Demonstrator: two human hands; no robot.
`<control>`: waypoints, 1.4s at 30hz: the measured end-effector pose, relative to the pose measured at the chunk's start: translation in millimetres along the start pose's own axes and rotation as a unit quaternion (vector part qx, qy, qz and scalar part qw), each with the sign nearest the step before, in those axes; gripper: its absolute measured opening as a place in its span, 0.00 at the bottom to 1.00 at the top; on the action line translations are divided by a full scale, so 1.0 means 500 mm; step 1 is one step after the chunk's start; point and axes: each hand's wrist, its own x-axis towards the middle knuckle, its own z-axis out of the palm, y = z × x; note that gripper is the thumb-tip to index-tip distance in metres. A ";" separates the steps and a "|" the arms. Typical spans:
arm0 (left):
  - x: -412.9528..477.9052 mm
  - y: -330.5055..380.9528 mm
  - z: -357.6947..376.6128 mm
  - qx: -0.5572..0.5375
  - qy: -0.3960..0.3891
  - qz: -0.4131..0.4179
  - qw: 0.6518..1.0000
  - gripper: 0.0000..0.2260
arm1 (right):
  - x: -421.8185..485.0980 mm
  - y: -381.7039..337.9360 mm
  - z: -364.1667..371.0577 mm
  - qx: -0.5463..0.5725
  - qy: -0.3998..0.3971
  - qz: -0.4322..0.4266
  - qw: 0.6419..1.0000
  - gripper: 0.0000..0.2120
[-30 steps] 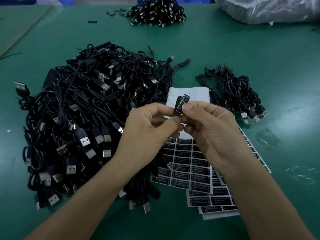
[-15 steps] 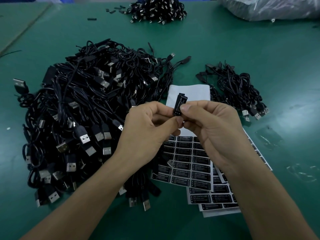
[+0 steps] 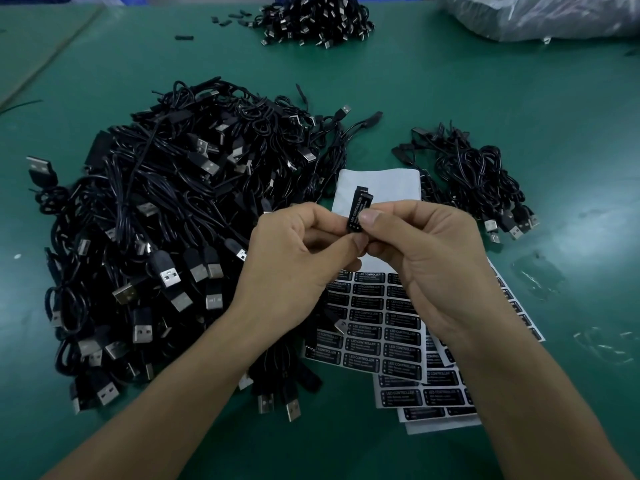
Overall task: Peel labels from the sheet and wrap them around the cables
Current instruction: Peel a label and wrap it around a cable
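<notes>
Pinching a black label [image 3: 358,211] printed LED CONTROLLER, the left hand [image 3: 294,268] and right hand [image 3: 426,265] met above the counter [image 3: 519,98]. The label stood nearly upright between them, its top end free and leaning a little to the right. The right thumb lay across its lower half, and the left thumb and forefinger closed on its lower end from the other side. The rest of the fingers [image 3: 388,211] on both hands were curled in. The label seemed to sit on a cable's black block, but the hands hid whatever ran below it, so I could not tell.

Under the hands lay the sheets [image 3: 381,327], several overlapping and fanned toward the right. Their near rows were full of black labels, while the far end of the top one was bare white. Left of the sheets a large heap of black USB cables [image 3: 166,244] touched their edge, with many plugs pointing toward the person. A smaller bundle [image 3: 474,181] lay just right of the bare white end. A third heap [image 3: 315,20] sat at the far edge, and a clear plastic bag [image 3: 540,15] lay in the far right corner.
</notes>
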 end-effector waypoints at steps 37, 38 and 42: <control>0.002 -0.007 -0.001 0.005 -0.021 0.026 0.999 0.06 | 0.000 0.004 0.004 -0.025 0.039 -0.010 0.999 0.09; 0.002 -0.008 -0.001 0.006 -0.022 0.025 0.999 0.06 | 0.000 0.004 0.005 -0.024 0.041 -0.010 0.999 0.10; 0.003 -0.009 -0.002 0.006 -0.026 0.029 0.999 0.08 | 0.001 0.004 0.007 -0.024 0.045 -0.011 0.999 0.11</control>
